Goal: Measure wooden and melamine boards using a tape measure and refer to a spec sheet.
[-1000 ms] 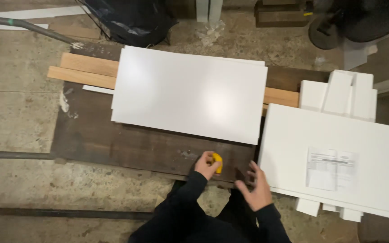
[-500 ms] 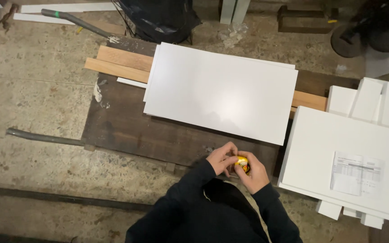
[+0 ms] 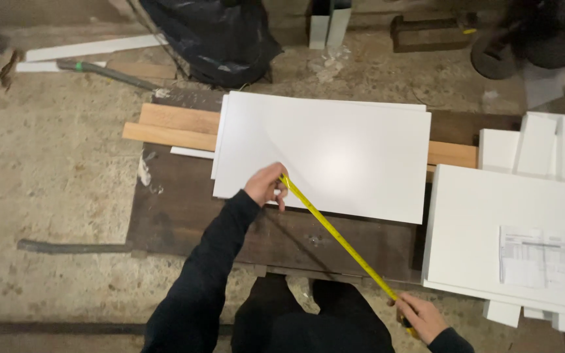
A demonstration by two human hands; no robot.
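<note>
On the dark board surface, left hand pinches the yellow tape measure tip against the white panel near its 7 o'clock corner, right hand grips the case toward 5 o'clock; tape drawn, reading or marking not yet done.

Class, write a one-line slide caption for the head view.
Left hand pins a yellow tape on a white panel; right hand holds its case.
</note>
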